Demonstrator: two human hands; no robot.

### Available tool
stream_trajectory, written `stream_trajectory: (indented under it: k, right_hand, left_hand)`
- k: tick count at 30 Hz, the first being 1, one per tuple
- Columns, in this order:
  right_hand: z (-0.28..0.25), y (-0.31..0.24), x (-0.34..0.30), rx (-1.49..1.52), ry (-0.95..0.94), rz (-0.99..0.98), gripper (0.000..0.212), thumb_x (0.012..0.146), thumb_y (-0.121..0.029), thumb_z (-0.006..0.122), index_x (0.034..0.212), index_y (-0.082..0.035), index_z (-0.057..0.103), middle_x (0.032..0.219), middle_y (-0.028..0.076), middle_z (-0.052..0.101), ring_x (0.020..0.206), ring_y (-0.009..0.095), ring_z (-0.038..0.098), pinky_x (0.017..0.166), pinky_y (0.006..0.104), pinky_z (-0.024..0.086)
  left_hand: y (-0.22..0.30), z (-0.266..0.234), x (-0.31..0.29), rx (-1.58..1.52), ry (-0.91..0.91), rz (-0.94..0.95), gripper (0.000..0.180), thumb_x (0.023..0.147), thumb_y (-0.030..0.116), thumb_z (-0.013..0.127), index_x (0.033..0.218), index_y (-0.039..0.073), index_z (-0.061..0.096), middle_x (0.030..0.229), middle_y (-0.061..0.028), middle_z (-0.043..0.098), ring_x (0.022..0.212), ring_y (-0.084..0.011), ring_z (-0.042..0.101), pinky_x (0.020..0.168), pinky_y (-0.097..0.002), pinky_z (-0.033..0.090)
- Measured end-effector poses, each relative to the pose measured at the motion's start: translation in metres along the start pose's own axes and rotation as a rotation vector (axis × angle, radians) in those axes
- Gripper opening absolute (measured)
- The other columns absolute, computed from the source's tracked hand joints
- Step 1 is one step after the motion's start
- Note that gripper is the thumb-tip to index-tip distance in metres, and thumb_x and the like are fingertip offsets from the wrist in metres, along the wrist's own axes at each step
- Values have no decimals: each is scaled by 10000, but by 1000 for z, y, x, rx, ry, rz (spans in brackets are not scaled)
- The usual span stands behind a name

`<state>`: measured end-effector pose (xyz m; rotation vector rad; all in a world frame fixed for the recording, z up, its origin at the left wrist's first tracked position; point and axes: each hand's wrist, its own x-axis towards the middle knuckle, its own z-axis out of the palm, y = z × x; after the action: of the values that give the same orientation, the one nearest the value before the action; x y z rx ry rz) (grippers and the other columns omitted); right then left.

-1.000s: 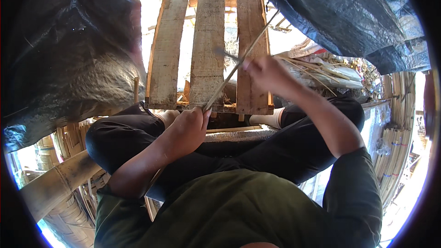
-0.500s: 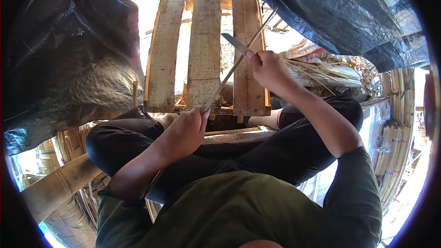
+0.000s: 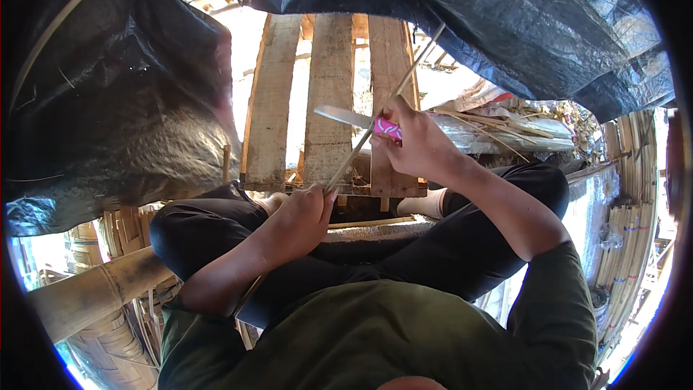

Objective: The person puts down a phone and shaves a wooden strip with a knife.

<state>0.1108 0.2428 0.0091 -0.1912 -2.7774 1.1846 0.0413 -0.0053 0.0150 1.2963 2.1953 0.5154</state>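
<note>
My left hand [image 3: 297, 222] is closed around the lower part of a long, thin bamboo strip [image 3: 348, 164]. The strip slants up and to the right, and a length of it also shows below the hand, along the left forearm. In my right hand [image 3: 421, 141] is a knife [image 3: 345, 116] with a pink patterned handle, partly covered by the fingers. Its blade points left and crosses the strip close to the handle. The strip runs past the right hand's fingers to its far tip; whether these fingers also grip it I cannot tell.
A slatted wooden bench [image 3: 328, 108] stands in front of my crossed legs. Dark plastic sheeting [image 3: 123, 101] hangs at left and overhead. Loose strips [image 3: 498, 126] lie at right, beyond my knee. Bundled strips [image 3: 624, 245] stand far right, and a thick bamboo pole [image 3: 101, 292] lies at left.
My right hand has come nearer along the strip. The knife has turned, its blade pointing more to the left and its pink handle now showing. My left hand keeps its grip.
</note>
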Motion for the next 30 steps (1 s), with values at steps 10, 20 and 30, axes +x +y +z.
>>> stream_trajectory:
  k: [10, 20, 30]
  right_hand:
    - [-23, 35, 9, -311, 65, -174, 240, 849, -134, 640, 1089, -135, 624, 801, 134, 696, 706, 351, 686, 641, 433, 561]
    - [-38, 70, 24, -262, 51, 53, 131, 885, -240, 633, 985, -163, 668, 903, 85, 712, 907, 312, 671, 796, 423, 520]
    - [-44, 77, 26, -350, 37, 46, 136, 899, -175, 612, 1006, -109, 666, 900, 160, 693, 875, 343, 673, 807, 451, 515]
  left_hand:
    - [17, -22, 14, -109, -70, -122, 319, 1011, 242, 463, 913, -52, 538, 687, -261, 586, 680, -452, 607, 647, -485, 452]
    - [0, -18, 18, -169, -12, -41, 364, 998, 293, 505, 814, -21, 516, 567, -155, 538, 520, -220, 574, 519, -397, 444]
    - [-14, -7, 21, -652, -252, -398, 407, 1050, 367, 402, 837, 38, 510, 619, 0, 472, 514, -83, 470, 437, -277, 378]
